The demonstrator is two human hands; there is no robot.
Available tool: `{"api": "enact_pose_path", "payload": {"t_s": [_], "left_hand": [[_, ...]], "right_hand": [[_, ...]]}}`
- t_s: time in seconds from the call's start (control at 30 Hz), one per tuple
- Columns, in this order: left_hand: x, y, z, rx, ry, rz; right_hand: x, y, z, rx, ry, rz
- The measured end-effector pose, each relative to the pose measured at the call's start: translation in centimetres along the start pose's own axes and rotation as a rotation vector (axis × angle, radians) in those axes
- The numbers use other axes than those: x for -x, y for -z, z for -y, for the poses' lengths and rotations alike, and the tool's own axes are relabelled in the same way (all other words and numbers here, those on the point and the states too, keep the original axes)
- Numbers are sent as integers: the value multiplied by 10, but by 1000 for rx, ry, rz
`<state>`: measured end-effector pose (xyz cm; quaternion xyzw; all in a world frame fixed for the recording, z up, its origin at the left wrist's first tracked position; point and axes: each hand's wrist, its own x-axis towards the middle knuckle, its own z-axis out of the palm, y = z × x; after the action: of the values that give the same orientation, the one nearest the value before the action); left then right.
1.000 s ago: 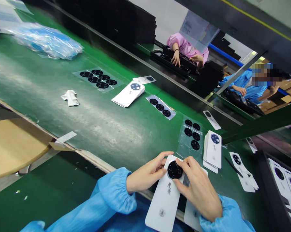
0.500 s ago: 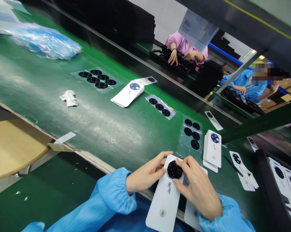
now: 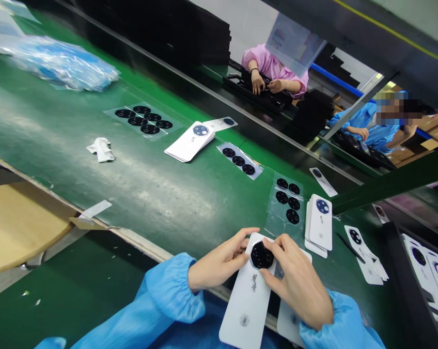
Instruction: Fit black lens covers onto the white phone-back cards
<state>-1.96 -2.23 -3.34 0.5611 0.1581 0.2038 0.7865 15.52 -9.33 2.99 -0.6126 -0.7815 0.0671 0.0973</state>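
My left hand [image 3: 221,261] is closed on the upper left edge of a white phone-shaped panel [image 3: 245,298], which carries dark lettering and a small round emblem. Near the panel's top lies a black round-cornered disc with small lens markings [image 3: 261,255]. My right hand [image 3: 301,278] pinches that disc at its right edge, thumb below and fingers above. Whether the disc is stuck down or only held there, I cannot tell. A second white panel [image 3: 289,322] lies under my right hand, mostly covered by it.
A clear sheet of black discs [image 3: 285,228] lies just beyond my hands, beside a stack of white panels [image 3: 319,228]. Further left are more disc sheets [image 3: 112,112], another panel stack [image 3: 184,145] and crumpled white tissue [image 3: 101,149]. A black tray [image 3: 397,271] stands right. Two people work across the bench.
My hands, the panel and the disc keep almost the same pose. The view has shifted slightly. Across the bench, the hands of the person in pink have moved a little.
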Motion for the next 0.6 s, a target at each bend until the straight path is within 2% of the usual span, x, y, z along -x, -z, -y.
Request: {"api": "enact_pose_path", "payload": {"t_s": [0.33, 0.6], "left_hand": [[-2, 0, 0, -9, 13, 0], [-1, 0, 2, -75, 29, -17]], "right_hand": [[0, 0, 0, 2, -48, 37], [-1, 0, 1, 32, -10, 13]]}}
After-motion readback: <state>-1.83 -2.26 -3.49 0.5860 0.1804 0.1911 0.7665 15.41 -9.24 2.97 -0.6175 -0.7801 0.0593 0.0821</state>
